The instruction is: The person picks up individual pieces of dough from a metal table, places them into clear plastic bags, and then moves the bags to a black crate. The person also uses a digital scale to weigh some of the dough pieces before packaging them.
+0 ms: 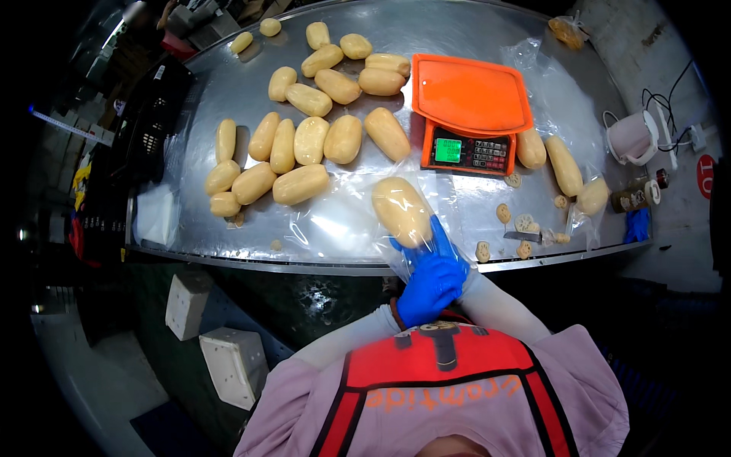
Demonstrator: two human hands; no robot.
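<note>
A peeled lotus root segment (pixel 401 212) lies inside a clear plastic bag (pixel 364 228) at the table's front edge. Under its near end, my right hand (pixel 440 242) in a blue glove grips it through the film, index finger along its side. My left hand (pixel 429 292), also blue-gloved, is closed just below, against the right hand and the near end of the bag; what its fingers pinch is partly hidden. Several more lotus root segments (pixel 311 140) lie to the left and behind. An orange digital scale (pixel 472 93) stands right of the bag, its pan bare.
Lotus root slices (pixel 525 223) and a knife (pixel 522 237) lie near the right front edge. Further right are a bagged lotus root (pixel 592 196), a jar (pixel 628 200) and a white plastic jug (pixel 633 139). Flat bags (pixel 158 217) rest at left; foam boxes (pixel 232 365) stand on the floor.
</note>
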